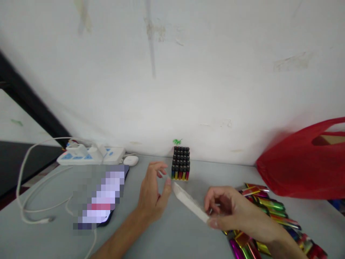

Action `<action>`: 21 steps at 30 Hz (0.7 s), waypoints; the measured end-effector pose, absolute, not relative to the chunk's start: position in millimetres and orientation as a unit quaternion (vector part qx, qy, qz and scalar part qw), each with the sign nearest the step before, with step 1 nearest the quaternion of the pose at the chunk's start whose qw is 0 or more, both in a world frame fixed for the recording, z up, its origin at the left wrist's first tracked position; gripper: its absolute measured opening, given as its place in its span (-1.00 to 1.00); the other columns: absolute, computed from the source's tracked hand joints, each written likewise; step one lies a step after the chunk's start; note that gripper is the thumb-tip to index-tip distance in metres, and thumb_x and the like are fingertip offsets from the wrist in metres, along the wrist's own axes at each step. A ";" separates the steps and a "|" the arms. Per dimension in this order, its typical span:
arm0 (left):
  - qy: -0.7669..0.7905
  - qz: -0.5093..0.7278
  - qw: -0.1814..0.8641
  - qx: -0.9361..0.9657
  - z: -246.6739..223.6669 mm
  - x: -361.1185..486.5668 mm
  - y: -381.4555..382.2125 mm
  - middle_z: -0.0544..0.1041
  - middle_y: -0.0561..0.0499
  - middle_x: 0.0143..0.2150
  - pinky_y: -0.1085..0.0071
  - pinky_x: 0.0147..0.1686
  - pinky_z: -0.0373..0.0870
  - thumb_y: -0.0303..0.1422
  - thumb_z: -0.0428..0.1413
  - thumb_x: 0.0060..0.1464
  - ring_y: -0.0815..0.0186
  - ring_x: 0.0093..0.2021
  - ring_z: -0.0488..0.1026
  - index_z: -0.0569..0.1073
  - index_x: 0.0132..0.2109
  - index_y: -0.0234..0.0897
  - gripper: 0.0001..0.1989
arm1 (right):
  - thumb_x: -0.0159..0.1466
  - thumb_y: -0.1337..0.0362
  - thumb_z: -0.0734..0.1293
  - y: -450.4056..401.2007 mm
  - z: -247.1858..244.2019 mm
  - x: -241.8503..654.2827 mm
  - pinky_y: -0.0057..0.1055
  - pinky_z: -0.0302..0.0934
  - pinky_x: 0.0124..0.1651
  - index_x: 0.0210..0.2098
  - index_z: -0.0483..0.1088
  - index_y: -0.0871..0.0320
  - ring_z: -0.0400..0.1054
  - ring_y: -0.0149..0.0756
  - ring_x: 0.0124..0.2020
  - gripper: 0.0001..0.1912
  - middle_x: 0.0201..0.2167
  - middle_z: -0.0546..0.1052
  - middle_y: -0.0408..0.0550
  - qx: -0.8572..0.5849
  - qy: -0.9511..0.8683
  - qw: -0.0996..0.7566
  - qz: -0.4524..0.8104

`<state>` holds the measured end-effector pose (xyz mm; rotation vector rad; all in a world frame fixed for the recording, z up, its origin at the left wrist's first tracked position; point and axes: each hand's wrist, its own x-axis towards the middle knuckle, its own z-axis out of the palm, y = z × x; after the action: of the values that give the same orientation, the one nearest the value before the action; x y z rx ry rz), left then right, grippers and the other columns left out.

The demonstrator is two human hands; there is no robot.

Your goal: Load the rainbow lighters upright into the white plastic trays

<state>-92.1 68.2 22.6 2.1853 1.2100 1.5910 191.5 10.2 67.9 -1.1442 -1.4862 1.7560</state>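
My right hand (229,212) pinches one end of a thin white strip-like piece (191,202), perhaps a shallow box or tray; its exact kind is blurred. The piece slants up and left, its far end close to the thumb of my left hand (153,190). That hand is held with fingers apart, and I see nothing clearly gripped in it. Just beyond stands a tight block of small upright cylinders (180,162) with black tops and shiny multicoloured bodies. Beneath and beside my right forearm lies a heap of shiny metallic-coloured pieces (272,205), partly hidden by the arm.
To the left lies a phone (104,198) with a blurred-out screen. Behind it, a white power strip (113,154) has plugs and a looping white cable (20,183), beside a small white case (130,160). A red bag (293,169) sits at right against the wall (188,79).
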 end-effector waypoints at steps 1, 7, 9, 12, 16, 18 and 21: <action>0.412 0.532 0.092 0.734 23.5 -93.3 67.9 0.53 -0.02 -0.09 0.30 -0.15 0.49 -0.41 0.02 0.46 0.22 -0.19 0.53 0.41 0.09 -0.18 -0.85 | 0.17 0.14 0.72 8.9 66.8 186.7 -0.48 0.09 -0.31 -0.20 0.60 0.14 0.22 -0.44 -0.38 -0.64 -0.38 0.37 -0.31 -0.427 -0.564 0.274 0.651; 0.396 0.447 0.126 0.792 27.4 -96.5 65.5 0.37 0.17 -0.52 0.38 -0.42 0.24 -0.41 -0.06 0.51 0.35 -0.54 0.35 0.33 -0.35 -0.16 -0.65 | 0.10 0.34 0.68 6.3 67.2 173.7 -0.42 0.20 -0.16 -0.21 0.60 0.12 0.36 -0.33 -0.26 -0.69 -0.34 0.47 -0.29 -0.481 -0.643 0.228 0.550; 0.373 0.427 0.131 0.813 27.6 -94.0 64.6 0.36 0.18 -0.53 0.39 -0.43 0.22 -0.43 -0.01 0.46 0.37 -0.56 0.34 0.34 -0.37 -0.17 -0.66 | 0.08 0.35 0.69 5.2 68.6 175.5 -0.41 0.22 -0.14 -0.21 0.61 0.11 0.40 -0.31 -0.26 -0.68 -0.34 0.53 -0.28 -0.486 -0.651 0.206 0.546; 0.335 0.389 0.133 0.848 25.9 -87.8 61.6 0.46 0.16 -0.45 0.40 -0.40 0.23 -0.46 0.09 0.36 0.38 -0.53 0.36 0.44 -0.31 -0.18 -0.79 | 0.07 0.38 0.69 2.9 65.1 177.8 -0.40 0.23 -0.11 -0.17 0.63 0.07 0.45 -0.27 -0.22 -0.65 -0.32 0.59 -0.28 -0.503 -0.674 0.179 0.511; 0.330 0.339 0.157 0.867 20.4 -80.9 57.4 0.58 0.08 -0.27 0.38 -0.35 0.28 -0.47 0.24 0.28 0.34 -0.41 0.46 0.55 -0.19 -0.20 -0.93 | 0.12 0.36 0.68 2.0 56.8 174.8 -0.37 0.24 -0.04 -0.05 0.65 0.01 0.48 -0.24 -0.17 -0.59 -0.28 0.62 -0.28 -0.508 -0.701 0.176 0.469; 0.331 0.315 0.190 0.869 18.0 -79.9 57.1 0.60 0.08 -0.25 0.39 -0.35 0.30 -0.46 0.36 0.20 0.31 -0.36 0.50 0.57 -0.18 -0.21 -0.89 | 0.17 0.31 0.66 4.1 58.0 173.9 -0.35 0.27 -0.06 -0.04 0.65 0.03 0.49 -0.23 -0.20 -0.64 -0.29 0.62 -0.25 -0.497 -0.684 0.189 0.499; 0.325 0.282 0.235 0.872 16.6 -79.9 58.5 0.63 0.08 -0.22 0.39 -0.31 0.35 -0.39 0.51 0.12 0.28 -0.30 0.56 0.63 -0.16 -0.23 -0.78 | 0.24 0.30 0.59 9.7 67.3 182.6 -0.33 0.27 -0.10 -0.09 0.66 0.04 0.48 -0.21 -0.22 -0.76 -0.30 0.60 -0.22 -0.507 -0.672 0.213 0.496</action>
<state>-79.9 58.5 16.6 2.3921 0.8925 0.7742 182.6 9.7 67.3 -1.4083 -1.8645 1.3759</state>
